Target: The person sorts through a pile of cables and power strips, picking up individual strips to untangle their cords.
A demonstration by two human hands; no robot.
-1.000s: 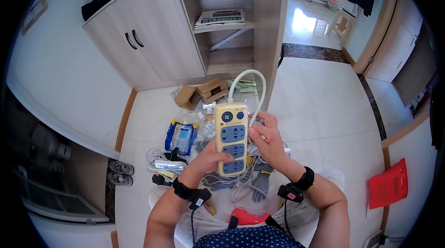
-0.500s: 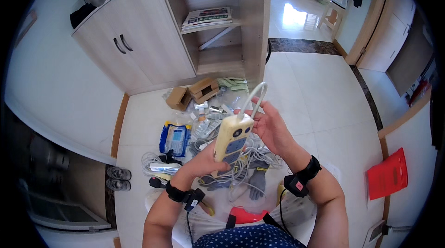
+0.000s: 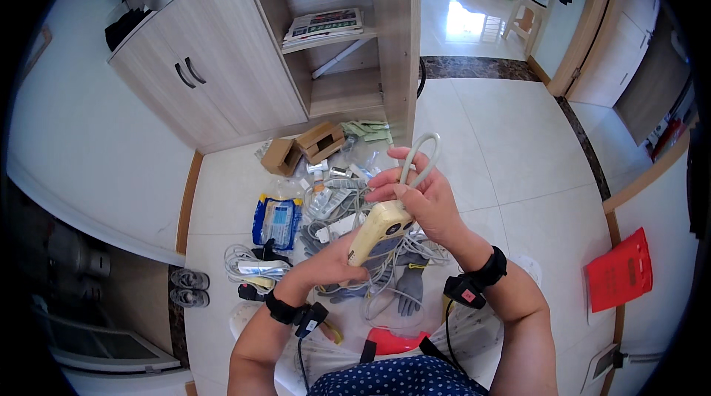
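Observation:
My left hand (image 3: 335,263) is closed round the lower end of a cream power strip (image 3: 364,239), which I hold tilted above the pile on the floor. Round holes and blue socket faces show on its upper side. At the strip's far end my right hand (image 3: 435,205) grips the thick pale cord (image 3: 434,145), which bends up in a loop above the fingers. Its thumb lies by the place where cord and strip meet. Below both hands spreads a tangle of white cables (image 3: 384,277), with a grey glove (image 3: 409,288) beside it.
Two open cardboard boxes (image 3: 320,142) stand by the wooden cabinet (image 3: 215,62). Left of the pile lie a blue-and-yellow packet (image 3: 278,223) and a coiled cable bundle (image 3: 255,266). Grey shoes (image 3: 189,288) sit at the left, a red bag (image 3: 620,270) at the right.
The power strip has tipped, so its socket face shows less. My right hand has closed in on the cord near the strip's end, and the cord loop has shifted slightly right.

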